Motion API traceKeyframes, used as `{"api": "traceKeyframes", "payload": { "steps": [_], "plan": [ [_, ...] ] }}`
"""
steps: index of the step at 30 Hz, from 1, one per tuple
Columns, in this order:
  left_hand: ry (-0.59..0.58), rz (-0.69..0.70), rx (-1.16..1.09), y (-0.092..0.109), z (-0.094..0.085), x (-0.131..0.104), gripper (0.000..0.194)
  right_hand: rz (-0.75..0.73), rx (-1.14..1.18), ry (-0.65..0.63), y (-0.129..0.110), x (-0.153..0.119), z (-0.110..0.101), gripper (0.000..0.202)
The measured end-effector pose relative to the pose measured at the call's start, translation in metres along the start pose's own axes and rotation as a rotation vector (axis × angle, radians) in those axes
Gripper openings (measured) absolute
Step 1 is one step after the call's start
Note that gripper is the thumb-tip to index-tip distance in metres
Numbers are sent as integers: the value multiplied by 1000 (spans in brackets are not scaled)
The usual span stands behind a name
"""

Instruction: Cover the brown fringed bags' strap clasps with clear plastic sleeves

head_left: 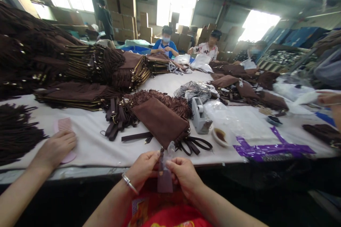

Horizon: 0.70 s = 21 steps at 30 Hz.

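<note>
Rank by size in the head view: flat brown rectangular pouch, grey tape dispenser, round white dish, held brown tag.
1. Brown pouch
2. Tape dispenser
3. White dish and brown tag: unsure; tag nearer, partly covered.

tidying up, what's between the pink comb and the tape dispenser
Head view: white cloth, then a bunch of dark straps and a flat brown pouch.

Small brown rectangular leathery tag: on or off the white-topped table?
Off: the left hand and right hand hold the tag in front of the table's near edge.
</note>
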<state>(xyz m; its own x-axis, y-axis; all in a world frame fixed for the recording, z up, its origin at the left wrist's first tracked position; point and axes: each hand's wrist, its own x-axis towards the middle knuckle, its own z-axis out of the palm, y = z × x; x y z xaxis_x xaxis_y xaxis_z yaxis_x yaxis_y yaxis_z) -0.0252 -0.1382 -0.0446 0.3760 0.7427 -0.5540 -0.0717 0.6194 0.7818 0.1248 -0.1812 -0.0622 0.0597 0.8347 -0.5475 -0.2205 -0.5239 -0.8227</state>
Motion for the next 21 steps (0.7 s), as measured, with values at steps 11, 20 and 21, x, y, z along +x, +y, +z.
{"api": "traceKeyframes", "payload": {
  "steps": [11, 20, 21],
  "plan": [
    [231, 117, 406, -21, -16, -1, 25, 3, -60, -9, -1, 5, 16, 48],
    [411, 316, 753, 9, -18, 21, 19, 162, -92, -73, -3, 5, 23, 24],
    [410, 313, 757, 11, -18, 25, 18, 160, -87, -81, -4, 5, 24, 22]
  ]
}}
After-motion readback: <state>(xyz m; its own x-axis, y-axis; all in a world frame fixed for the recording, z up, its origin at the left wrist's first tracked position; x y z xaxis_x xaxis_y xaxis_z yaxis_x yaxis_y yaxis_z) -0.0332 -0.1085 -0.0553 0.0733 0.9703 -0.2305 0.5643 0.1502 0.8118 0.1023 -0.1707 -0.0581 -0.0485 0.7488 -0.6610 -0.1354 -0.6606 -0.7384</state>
